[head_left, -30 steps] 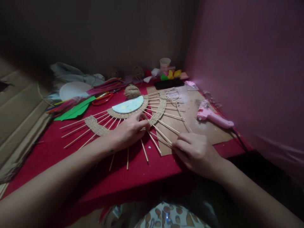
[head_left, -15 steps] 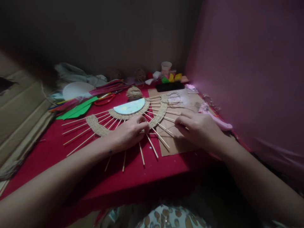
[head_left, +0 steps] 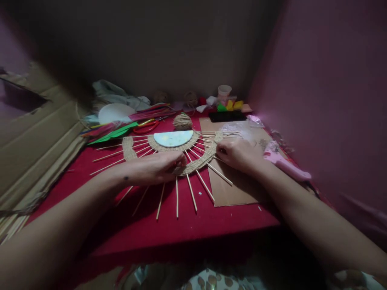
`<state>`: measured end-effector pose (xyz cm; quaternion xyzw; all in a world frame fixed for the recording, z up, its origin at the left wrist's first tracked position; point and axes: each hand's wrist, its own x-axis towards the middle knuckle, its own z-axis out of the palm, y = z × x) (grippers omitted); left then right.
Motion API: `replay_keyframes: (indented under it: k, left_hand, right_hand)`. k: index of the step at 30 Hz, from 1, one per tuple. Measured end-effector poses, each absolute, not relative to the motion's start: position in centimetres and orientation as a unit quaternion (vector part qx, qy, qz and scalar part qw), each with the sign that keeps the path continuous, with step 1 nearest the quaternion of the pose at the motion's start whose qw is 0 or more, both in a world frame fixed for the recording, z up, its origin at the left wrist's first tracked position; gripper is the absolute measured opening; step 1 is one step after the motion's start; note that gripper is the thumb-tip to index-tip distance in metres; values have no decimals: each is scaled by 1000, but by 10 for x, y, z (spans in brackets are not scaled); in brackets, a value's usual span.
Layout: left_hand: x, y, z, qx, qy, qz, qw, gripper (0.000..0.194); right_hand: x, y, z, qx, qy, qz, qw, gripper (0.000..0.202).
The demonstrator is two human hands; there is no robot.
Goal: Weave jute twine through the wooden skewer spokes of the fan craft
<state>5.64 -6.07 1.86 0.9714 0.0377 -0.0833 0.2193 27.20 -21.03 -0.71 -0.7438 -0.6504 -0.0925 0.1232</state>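
A half-round fan of thin wooden sticks with woven twine bands (head_left: 199, 162) lies on a red cloth. A pale blue half-disc (head_left: 173, 138) with yellowish spots sits at its centre. My left hand (head_left: 163, 166) is closed on the lower part of the outer band, its fingertips partly hidden. My right hand (head_left: 238, 154) is closed in a pinch at the band's right side, over the sticks; what its fingers hold is hidden. A loose twine strand shows just above it. Behind the half-disc rests a ball of twine (head_left: 182, 121).
Cardboard (head_left: 236, 192) lies under the fan's right side. A black phone (head_left: 227, 117), a paper cup (head_left: 224, 92) and coloured scraps are behind it. A pink glue gun (head_left: 286, 165) lies at right. Red-handled scissors (head_left: 146, 128) and green sheets (head_left: 116, 133) lie back left.
The fan has turned, its right side coming lower and nearer. My right hand has moved up to the outer band from the stick tips. My left hand stays at the band. The view has shifted left.
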Motion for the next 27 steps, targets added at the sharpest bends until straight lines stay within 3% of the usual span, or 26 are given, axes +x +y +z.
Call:
replay_keyframes:
  k: [6, 10, 13, 20, 24, 27]
  left_hand:
    - [58, -66, 23, 971, 51, -88, 217, 24]
    - [70, -77, 9, 983, 143, -45, 105, 37]
    - [77, -84, 2, 980, 182, -49, 60, 34]
    - [74, -83, 11, 975, 182, -76, 107, 24]
    - [69, -79, 13, 973, 179, -73, 124, 22]
    - [68, -73, 13, 975, 174, -61, 127, 23]
  right_hand:
    - [271, -217, -12, -753, -638, -58, 151, 14]
    - [272, -217, -12, -750, -638, -62, 162, 13]
    - [278, -218, -13, -756, -629, -76, 164, 14]
    - [309, -235, 9, -800, -558, -172, 135, 17]
    - [323, -243, 30, -825, -502, -179, 188, 17]
    - [325, -248, 40, -844, -471, -99, 238, 19]
